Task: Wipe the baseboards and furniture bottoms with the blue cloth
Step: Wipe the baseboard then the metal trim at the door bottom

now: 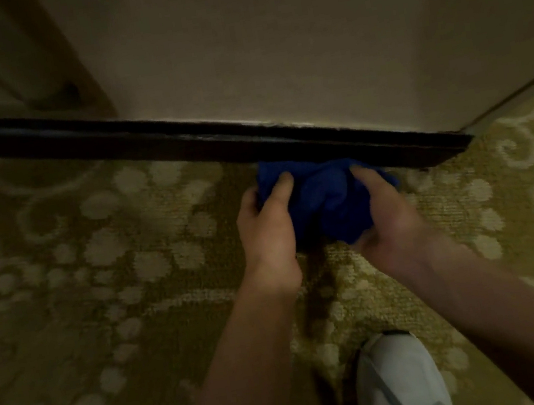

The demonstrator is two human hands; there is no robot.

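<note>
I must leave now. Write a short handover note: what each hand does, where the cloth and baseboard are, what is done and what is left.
Left hand and right hand both grip the bunched blue cloth.
The cloth lies against the dark wooden baseboard, near the wall corner, over patterned green carpet.
Done: cannot tell how much is wiped.
Left: wipe along the baseboard, then furniture bottoms.

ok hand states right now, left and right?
Left hand: fingers curled on the blue cloth.
Right hand: also gripping the blue cloth, bunched against the baseboard.
</note>
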